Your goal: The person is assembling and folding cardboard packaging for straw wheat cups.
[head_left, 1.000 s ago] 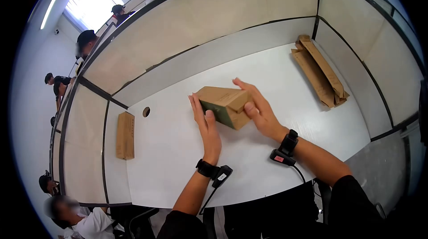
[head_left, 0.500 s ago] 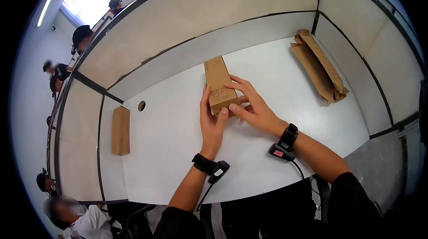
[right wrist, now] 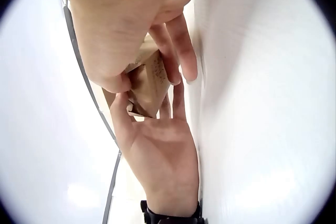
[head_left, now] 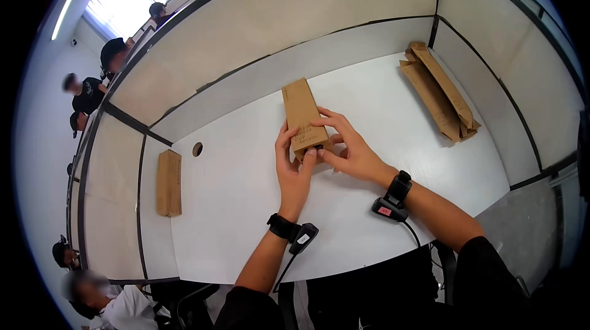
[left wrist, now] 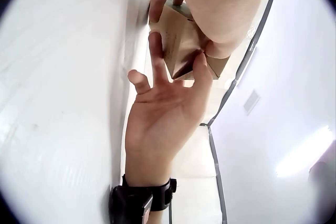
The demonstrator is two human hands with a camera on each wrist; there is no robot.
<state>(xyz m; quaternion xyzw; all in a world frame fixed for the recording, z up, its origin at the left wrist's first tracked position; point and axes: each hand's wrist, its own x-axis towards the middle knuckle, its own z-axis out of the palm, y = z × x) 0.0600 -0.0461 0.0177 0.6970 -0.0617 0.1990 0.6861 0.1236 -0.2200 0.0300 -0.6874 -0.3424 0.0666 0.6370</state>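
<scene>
Both hands grip a long brown cardboard box (head_left: 301, 108) over the middle of the table, its printed face up and its near end toward me. The left hand (head_left: 292, 176) holds the left side with curled fingers, and its thumb is at the near end. On the other side the right hand (head_left: 355, 153) has fingers along the box and its thumb at the same end flap. A dark gap shows at that end between the thumbs. In the left wrist view, the end of the box (left wrist: 176, 32) has folded flaps with both thumbs on them.
Another closed brown box (head_left: 169, 182) stands at the table's left edge. Opened, flattened cardboard (head_left: 439, 93) lies at the back right. A round hole (head_left: 197, 149) pierces the white table (head_left: 239, 225). Low partitions (head_left: 344, 28) enclose it; people sit beyond them on the left.
The box has turned from slanting, green side showing, to lengthwise with its printed face up. Both thumbs have come to its near end, where a dark gap has opened.
</scene>
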